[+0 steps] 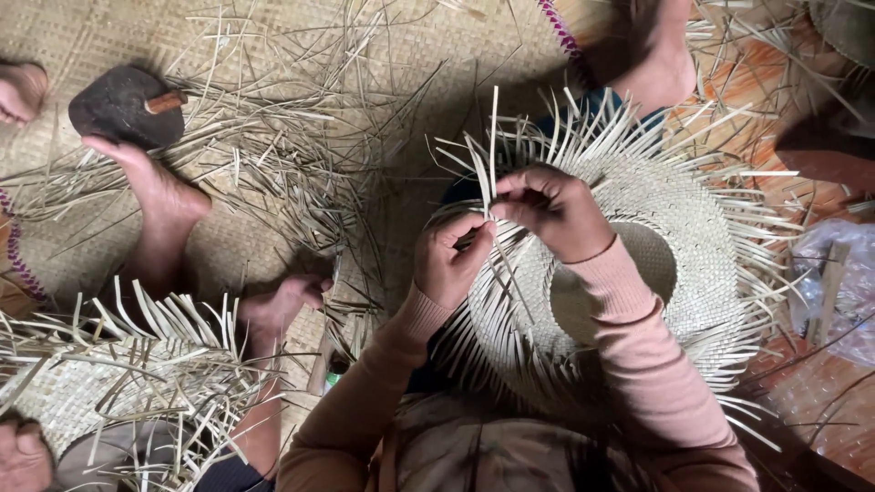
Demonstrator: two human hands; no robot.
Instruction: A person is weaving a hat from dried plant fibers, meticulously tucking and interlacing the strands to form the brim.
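A round woven straw piece (702, 228), shaped like a hat brim with a hole in its middle and loose strip ends sticking out all around, lies in my lap. My left hand (448, 260) pinches straw strips at its near-left edge. My right hand (553, 211) is closed on an upright pale strip (493, 146) just above that edge. Both hands work close together, almost touching. Pink sleeves cover both my arms.
Loose straw strips (292, 137) lie scattered over a woven mat (73, 36). A dark mallet-like block with a wooden handle (123, 105) sits at upper left. Another person's bare feet (159, 196) and a second woven piece (118, 364) are at left. A plastic bag (843, 282) lies at right.
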